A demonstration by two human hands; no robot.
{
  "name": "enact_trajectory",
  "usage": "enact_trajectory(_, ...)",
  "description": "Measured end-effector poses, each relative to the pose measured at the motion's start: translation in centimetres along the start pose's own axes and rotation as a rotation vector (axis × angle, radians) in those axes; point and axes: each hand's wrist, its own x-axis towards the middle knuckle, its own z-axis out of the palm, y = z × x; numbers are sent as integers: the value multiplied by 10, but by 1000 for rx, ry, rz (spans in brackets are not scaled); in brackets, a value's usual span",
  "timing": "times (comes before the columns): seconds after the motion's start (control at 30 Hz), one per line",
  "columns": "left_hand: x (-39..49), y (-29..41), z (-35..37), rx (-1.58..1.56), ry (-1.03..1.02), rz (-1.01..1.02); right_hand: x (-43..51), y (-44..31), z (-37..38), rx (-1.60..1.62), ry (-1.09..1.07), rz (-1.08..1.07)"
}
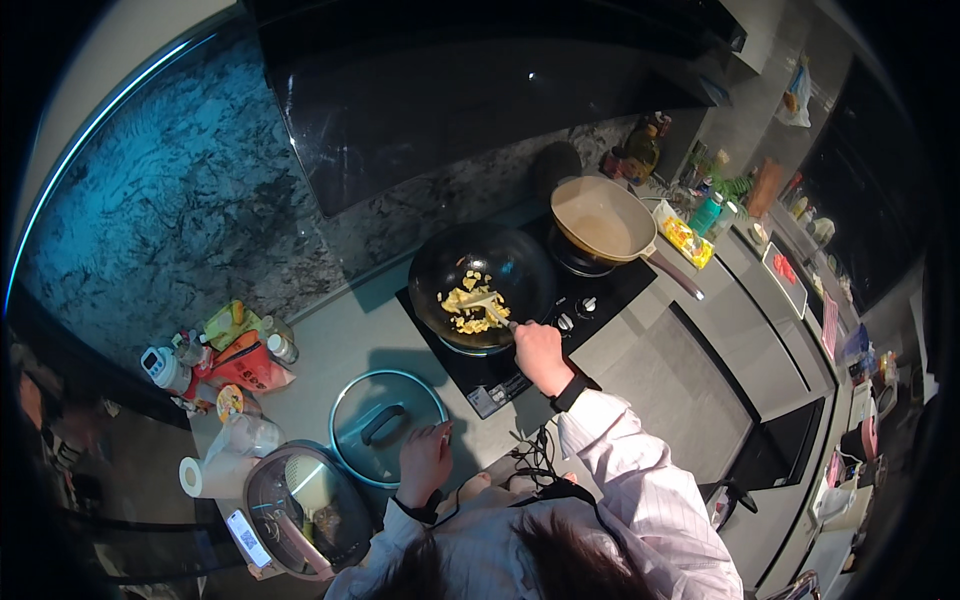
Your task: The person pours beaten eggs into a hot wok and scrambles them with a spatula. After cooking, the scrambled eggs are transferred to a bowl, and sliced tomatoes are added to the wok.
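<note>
In my right hand [540, 356] is the handle of a light-coloured spatula [480, 301], its blade among pieces of scrambled egg [474, 319]. The egg lies in a black wok [525, 262] on the left burner of a black gas cooktop [596, 311]. My left hand [426, 457] is at the right rim of a round glass lid [386, 427] with a dark handle, which lies on the counter; whether the fingers grip the rim, I cannot tell. A beige frying pan [604, 217] sits on the other burner, its handle pointing right.
Food packets [247, 364], small jars and a paper roll [217, 477] crowd the counter's left side. Near them stands a lidded pot [300, 510] beside a phone [249, 538]. A yellow packet [684, 234], bottles and a white board [784, 274] with red food are on the right.
</note>
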Motion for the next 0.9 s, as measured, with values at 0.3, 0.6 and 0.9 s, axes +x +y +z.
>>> enact_trajectory(0.3, 4, 2, 3, 35, -65, 11, -6, -9, -4, 24, 80, 12)
enact_trajectory(0.6, 1, 3, 3, -16, -50, 24, 39, -25, -7, -46, 123, -53)
enact_trajectory(0.9, -8, -4, 2, -4, -52, -4, 33, -35, -13, -123, 87, 1)
